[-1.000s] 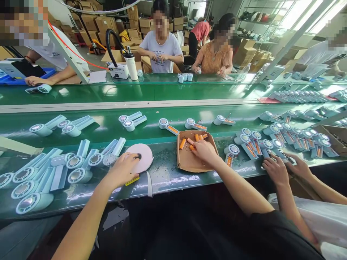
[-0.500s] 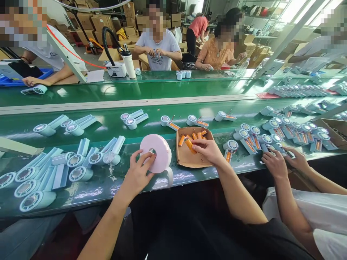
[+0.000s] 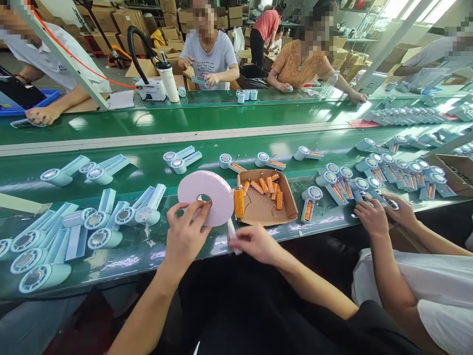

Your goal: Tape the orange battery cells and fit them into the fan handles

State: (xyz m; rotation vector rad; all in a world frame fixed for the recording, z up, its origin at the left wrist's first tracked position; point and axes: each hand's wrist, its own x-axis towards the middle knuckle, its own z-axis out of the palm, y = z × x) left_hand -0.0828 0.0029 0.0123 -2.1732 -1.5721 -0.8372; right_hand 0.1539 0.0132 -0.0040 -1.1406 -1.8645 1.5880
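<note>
Green long table (image 3: 221, 123) is carrying many small white fans. Left hand (image 3: 185, 236) is gripping the big pink round tape roll (image 3: 206, 197), tilted up, so right hand (image 3: 254, 242) is pinching its loose white strip (image 3: 232, 235).

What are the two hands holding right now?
Left hand: closed on the pink tape roll, held up on edge.
Right hand: fingers pinching the loose white tape end.
</note>
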